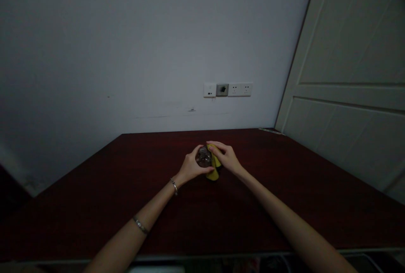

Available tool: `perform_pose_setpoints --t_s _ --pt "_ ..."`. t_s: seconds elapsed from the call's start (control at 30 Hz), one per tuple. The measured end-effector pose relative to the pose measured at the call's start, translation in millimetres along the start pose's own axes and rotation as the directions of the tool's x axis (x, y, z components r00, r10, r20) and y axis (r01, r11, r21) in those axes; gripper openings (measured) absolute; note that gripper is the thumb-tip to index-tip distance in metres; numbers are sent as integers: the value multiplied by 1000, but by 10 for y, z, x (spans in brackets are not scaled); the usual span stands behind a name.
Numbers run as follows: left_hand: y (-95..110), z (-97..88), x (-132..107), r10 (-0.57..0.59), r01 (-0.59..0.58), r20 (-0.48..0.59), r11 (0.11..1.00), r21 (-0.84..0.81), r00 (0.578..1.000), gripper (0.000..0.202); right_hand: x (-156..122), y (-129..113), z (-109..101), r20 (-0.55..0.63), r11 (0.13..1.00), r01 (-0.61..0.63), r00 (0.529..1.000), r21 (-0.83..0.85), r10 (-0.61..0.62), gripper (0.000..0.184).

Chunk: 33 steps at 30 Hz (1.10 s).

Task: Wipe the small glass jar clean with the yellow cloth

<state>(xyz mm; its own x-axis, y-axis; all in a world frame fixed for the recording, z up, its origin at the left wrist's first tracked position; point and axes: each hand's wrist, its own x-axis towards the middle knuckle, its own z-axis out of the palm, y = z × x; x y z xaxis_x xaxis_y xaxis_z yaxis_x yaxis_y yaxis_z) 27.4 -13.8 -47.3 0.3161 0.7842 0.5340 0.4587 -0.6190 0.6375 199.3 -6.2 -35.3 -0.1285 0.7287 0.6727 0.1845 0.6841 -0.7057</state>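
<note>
Over the middle of a dark red tabletop [142,159], my left hand [189,166] is closed around a small, round, clear glass-like object [204,157]. Its thumb and fingers curve about the two sides. My right hand [228,158] pinches a yellow cloth [212,175] and presses it to the right side of the round object. Part of the cloth hangs below the fingers of my left hand. Whether the round object is a cup, a jar or something else is too dim to tell.
Behind the table rises a pale wall [158,53] with a row of sockets [240,89]. To the right stands a white panelled door [348,70]. A thin strip [271,131] lies at the far right corner. Below the near edge, several dim items show.
</note>
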Motion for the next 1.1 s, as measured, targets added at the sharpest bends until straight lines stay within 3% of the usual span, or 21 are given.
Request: perform_pose_setpoints --t_s 0.17,0.27,0.33,0.43,0.53,0.6,0.73,0.97,1.1 --pt "-65 43 20 -49 49 -36 999 -9 998 83 -88 -132 7 139 959 255 961 -123 -238 29" --pt "-99 61 21 -63 62 -51 998 -18 997 83 -109 -154 20 187 936 324 936 -136 -297 30" --pt "-100 62 13 -50 50 -56 999 -6 997 83 -97 -136 26 147 954 280 953 -102 -264 28" --pt "-77 54 -3 -17 17 -35 1000 13 999 83 -52 -80 23 74 995 99 992 -4 -99 24" --pt "-56 50 -16 14 -14 0 1000 11 1000 83 -3 -8 11 63 986 -66 996 152 57 25" --pt "-54 52 -18 28 -28 4 999 17 1000 84 17 35 7 64 969 -114 993 218 102 23" --pt "-64 61 -9 43 -42 -17 998 37 999 86 7 38 2 59 969 -98 995 227 86 16" --pt "-61 55 5 15 -12 -49 999 53 999 81 -81 -163 -4 133 995 79 987 56 -86 11" --pt "-50 55 -5 10 -7 -44 998 60 999 84 -52 -110 16 82 995 20 996 97 -28 12"
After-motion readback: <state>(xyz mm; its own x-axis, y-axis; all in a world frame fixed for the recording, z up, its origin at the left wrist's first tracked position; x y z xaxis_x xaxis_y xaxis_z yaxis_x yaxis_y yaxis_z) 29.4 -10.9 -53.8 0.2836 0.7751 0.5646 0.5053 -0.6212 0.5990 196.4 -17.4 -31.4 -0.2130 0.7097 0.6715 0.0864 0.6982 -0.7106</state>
